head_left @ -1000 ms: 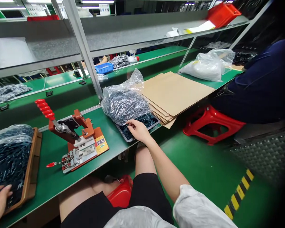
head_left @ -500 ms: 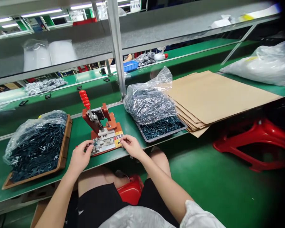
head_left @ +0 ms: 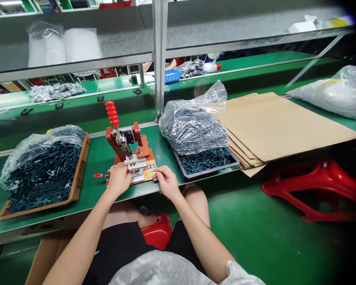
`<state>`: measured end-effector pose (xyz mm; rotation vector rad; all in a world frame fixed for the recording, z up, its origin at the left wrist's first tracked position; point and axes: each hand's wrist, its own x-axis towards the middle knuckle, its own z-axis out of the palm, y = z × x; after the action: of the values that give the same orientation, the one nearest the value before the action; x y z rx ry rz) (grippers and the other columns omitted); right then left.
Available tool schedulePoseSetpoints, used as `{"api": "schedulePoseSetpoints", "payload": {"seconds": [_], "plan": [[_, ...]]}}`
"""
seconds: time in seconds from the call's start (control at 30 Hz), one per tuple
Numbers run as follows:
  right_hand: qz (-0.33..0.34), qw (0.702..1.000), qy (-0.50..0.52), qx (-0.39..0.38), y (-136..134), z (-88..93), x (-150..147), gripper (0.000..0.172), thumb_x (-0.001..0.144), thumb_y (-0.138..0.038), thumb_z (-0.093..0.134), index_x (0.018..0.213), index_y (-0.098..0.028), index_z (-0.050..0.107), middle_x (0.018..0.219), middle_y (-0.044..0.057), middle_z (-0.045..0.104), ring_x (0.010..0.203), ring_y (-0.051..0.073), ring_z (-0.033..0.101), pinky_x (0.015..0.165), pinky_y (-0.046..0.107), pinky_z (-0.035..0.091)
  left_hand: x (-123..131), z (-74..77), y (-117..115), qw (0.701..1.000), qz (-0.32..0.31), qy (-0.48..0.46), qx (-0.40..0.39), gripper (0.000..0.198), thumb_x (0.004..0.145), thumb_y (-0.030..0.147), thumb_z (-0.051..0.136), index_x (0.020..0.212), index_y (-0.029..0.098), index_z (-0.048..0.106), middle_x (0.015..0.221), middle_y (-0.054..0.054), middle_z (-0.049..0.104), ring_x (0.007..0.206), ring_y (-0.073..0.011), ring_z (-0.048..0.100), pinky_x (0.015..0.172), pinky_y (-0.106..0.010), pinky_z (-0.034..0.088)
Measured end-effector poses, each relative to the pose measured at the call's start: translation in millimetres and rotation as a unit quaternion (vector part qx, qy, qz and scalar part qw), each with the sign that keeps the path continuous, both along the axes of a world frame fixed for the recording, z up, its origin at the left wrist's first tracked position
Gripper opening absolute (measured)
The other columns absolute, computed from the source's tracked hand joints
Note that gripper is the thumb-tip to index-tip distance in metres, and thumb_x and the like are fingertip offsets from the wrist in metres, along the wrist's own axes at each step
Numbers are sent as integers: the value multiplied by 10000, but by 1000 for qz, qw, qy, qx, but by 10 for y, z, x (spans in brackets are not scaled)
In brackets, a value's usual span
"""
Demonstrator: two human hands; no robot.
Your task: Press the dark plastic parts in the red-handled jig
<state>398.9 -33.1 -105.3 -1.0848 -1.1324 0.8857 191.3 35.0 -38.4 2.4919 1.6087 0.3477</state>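
An orange-brown hand press jig [head_left: 136,152] with a red ribbed lever handle [head_left: 112,114] stands at the front of the green bench. My left hand [head_left: 119,179] rests over the jig's front left part, fingers curled on its metal block. My right hand [head_left: 165,180] pinches at the jig's front right edge by the yellow label; what it holds is too small to make out. A grey tray of small dark parts [head_left: 207,161] lies to the right, partly under a clear plastic bag [head_left: 192,126] of the same parts.
A wooden tray [head_left: 77,186] with a bagged heap of dark parts sits to the left. Stacked cardboard sheets [head_left: 273,126] lie to the right. A metal shelf post [head_left: 159,59] rises behind the jig. A red stool [head_left: 314,190] stands on the floor at right.
My right hand left the grey tray and came to the jig's front edge. My left hand came from the wooden tray onto the jig. The view swung left and centred on the jig.
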Motion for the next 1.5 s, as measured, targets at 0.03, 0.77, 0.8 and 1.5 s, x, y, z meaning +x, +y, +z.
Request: {"api": "schedulePoseSetpoints", "payload": {"seconds": [0.03, 0.77, 0.8, 1.5], "plan": [[2, 1000, 7, -10, -1, -19, -16, 217, 893, -338, 614, 1053, -222, 705, 944, 55, 670, 665, 148, 674, 606, 288, 577, -1, 12, 8, 1000, 0, 8, -7, 301, 936, 293, 442, 949, 187, 723, 1092, -141, 732, 1089, -336, 633, 960, -493, 454], [79, 989, -117, -39, 377, 198, -139, 148, 813, -297, 630, 902, -211, 710, 858, 32, 729, 791, 194, 672, 782, 329, 568, -130, 115, 24, 998, -38, -29, -47, 315, 803, 406, 678, 1045, 213, 738, 1096, -107, 734, 1090, -334, 637, 971, -447, 462], [90, 990, -100, -49, 404, 195, -157, 138, 810, -312, 632, 864, -208, 704, 834, 31, 724, 779, 195, 672, 772, 331, 571, -124, 109, 5, 998, -31, -34, -40, 317, 801, 396, 683, 1050, 206, 728, 1079, -109, 734, 1080, -332, 640, 969, -444, 462], [44, 978, -203, -19, 461, 108, -289, 205, 823, -252, 651, 987, -236, 773, 1047, 47, 773, 980, 229, 704, 942, 362, 543, -136, 33, -24, 995, -63, -73, -31, 246, 832, 366, 665, 1009, 214, 745, 1174, -90, 726, 1116, -319, 616, 1000, -478, 432]]}}
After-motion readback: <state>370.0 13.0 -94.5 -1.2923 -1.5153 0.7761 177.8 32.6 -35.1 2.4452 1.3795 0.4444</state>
